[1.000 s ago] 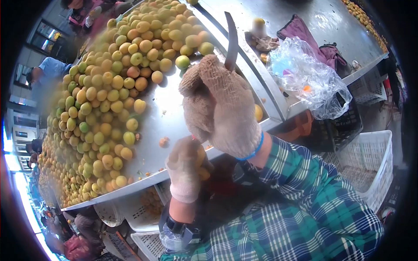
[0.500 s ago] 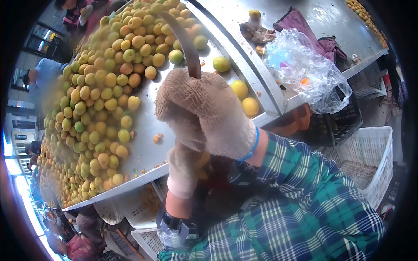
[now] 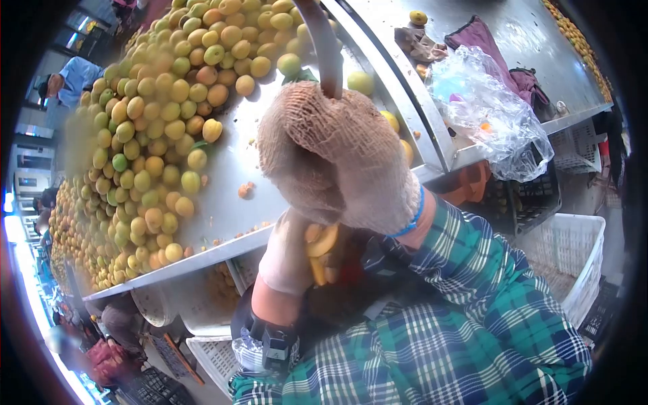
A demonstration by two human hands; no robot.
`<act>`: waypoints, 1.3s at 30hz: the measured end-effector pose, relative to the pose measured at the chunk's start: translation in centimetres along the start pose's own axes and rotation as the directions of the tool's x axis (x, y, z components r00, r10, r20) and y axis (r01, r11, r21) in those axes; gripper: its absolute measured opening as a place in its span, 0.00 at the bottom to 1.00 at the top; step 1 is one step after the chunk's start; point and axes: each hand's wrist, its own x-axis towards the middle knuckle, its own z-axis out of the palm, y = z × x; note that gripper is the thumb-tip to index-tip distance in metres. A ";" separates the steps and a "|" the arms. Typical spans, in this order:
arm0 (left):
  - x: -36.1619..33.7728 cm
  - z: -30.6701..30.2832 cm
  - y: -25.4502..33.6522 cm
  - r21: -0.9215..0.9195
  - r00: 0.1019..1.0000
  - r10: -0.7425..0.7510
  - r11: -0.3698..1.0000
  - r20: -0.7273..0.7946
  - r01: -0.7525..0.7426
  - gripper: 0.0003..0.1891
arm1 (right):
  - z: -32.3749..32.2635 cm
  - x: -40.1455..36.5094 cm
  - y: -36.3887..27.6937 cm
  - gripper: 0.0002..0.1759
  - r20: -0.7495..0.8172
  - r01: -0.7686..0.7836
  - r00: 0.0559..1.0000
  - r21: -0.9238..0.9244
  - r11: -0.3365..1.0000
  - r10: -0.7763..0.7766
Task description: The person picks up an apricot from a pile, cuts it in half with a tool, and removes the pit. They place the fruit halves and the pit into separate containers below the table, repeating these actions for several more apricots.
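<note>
Right in the middle, the gloved right hand [image 3: 358, 155] is closed around the base of a curved blade [image 3: 324, 50], which rises out of the top of the fist toward the heap of fruit [image 3: 158, 115]. Just below comes the gloved left hand [image 3: 289, 250], close up under the right, and beside its fingers show yellow fruit pieces [image 3: 322, 244]; how firmly it grips them, I cannot tell, as part of it is hidden. Over to the left, that yellow, orange and green heap covers much of the metal surface [image 3: 233, 169], with a small crushed bit [image 3: 246, 190] lying near its edge. Beyond the right hand, a green fruit [image 3: 360, 83] sits by the metal rim. And across on the neighbouring surface, clear plastic [image 3: 496, 121] lies crumpled against a purple cloth [image 3: 480, 40], with a brown glove [image 3: 420, 46] nearby.
</note>
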 end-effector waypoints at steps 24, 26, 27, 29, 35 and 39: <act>0.9 1.7 3.2 -0.390 0.991 -0.123 0.916 -0.053 0.093 0.26 | 0.0 0.6 0.6 0.13 -0.424 0.069 0.905 0.076 0.995 -0.031; 0.8 1.6 3.1 -0.488 0.991 -0.136 0.865 -0.006 0.116 0.28 | 0.1 0.5 0.7 0.13 -0.441 0.062 0.897 0.070 0.996 -0.025; 0.8 1.8 3.2 -0.488 0.991 -0.136 0.865 -0.005 0.116 0.28 | 0.1 0.5 0.6 0.13 -0.438 0.073 0.897 0.039 0.997 -0.048; 0.7 2.3 3.4 -0.534 0.993 -0.122 0.839 -0.001 0.102 0.31 | 0.1 0.5 0.7 0.12 -0.440 0.085 0.895 0.010 0.996 -0.072; 0.3 1.6 3.1 -0.430 0.997 -0.073 0.901 -0.013 0.060 0.35 | -0.5 1.0 1.0 0.15 -0.520 0.096 0.852 0.269 0.958 0.060; 0.8 1.7 3.0 -0.296 0.992 -0.027 0.955 -0.127 -0.012 0.36 | -0.9 0.7 0.4 0.14 -0.455 0.162 0.885 0.111 0.981 -0.095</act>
